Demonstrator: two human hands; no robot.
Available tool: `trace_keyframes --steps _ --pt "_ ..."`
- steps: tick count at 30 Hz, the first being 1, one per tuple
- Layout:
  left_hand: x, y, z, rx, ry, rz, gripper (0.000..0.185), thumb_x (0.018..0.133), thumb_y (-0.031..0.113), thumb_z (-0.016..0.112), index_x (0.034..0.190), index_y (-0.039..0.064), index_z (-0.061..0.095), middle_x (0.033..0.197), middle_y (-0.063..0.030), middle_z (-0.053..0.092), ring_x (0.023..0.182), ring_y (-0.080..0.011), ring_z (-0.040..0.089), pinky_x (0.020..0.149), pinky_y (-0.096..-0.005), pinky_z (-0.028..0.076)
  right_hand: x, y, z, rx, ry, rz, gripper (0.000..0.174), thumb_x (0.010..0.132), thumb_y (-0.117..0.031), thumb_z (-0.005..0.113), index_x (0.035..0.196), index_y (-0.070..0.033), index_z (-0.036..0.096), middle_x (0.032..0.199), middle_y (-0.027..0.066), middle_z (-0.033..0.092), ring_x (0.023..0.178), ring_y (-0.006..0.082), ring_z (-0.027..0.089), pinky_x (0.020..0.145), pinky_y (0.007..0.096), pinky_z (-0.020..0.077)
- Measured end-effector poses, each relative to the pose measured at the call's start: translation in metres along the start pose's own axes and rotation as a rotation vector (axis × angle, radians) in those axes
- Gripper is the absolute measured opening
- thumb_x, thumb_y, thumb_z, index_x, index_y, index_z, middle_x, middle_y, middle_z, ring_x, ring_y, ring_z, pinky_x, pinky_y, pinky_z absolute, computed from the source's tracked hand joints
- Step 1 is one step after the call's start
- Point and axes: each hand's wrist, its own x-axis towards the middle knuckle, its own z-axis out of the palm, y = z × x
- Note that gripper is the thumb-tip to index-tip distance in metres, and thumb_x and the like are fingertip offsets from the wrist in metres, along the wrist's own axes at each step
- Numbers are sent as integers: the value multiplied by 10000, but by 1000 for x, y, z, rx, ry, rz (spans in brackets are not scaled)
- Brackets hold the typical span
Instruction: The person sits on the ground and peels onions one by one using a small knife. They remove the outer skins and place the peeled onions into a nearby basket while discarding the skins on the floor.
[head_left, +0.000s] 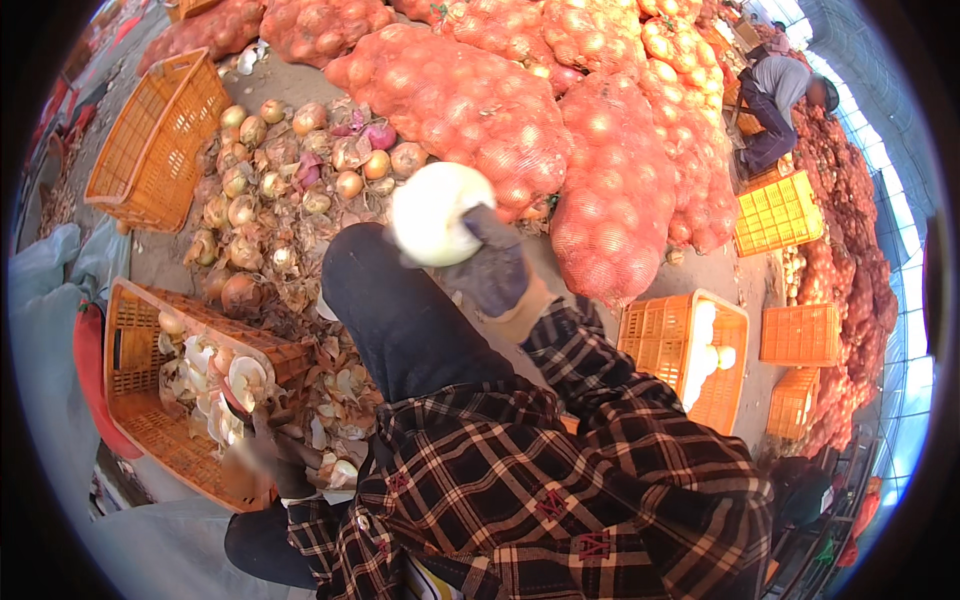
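A large peeled white onion is in my right hand, which wears a dark, stained glove with the thumb across the onion's side. Both are above my right knee and slightly blurred. My left hand, also in a dark glove, is low at the left beside an orange plastic crate. Onion skins and cut onion pieces lie at the crate's inner side. A slim reddish-brown shape sticks out by the left fingers; blur hides what it is and whether the hand grips it.
Unpeeled onions and loose skins lie ahead. Full red mesh sacks crowd the far side. At right, an orange crate holds peeled onions. Another crate stands at left. A person bends over at far right.
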Motion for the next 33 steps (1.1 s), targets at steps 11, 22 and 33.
trace_keyframes --steps 11,22,33 --pt "0 -6 -5 83 -64 -56 488 1033 442 486 1162 0 649 826 -92 717 606 -108 543 548 -251 415 -325 -217 -176 -408 1246 -825 505 953 -434 651 1295 -71 580 1265 109 628 1138 268 621 940 385 565" --pt "21 -28 -10 173 5 207 178 943 166 601 1026 11 626 730 -123 693 576 -212 655 505 -313 501 -213 -242 -219 -274 940 -610 334 985 -366 626 1067 -42 634 1032 107 660 1046 290 617 967 477 521" --pt "22 -10 -15 -366 20 -225 374 1024 329 544 1006 -30 649 699 -149 687 435 -196 583 411 -283 495 230 59 -35 -840 123 530 373 994 -244 587 1246 30 602 1056 113 673 932 228 674 800 375 591"
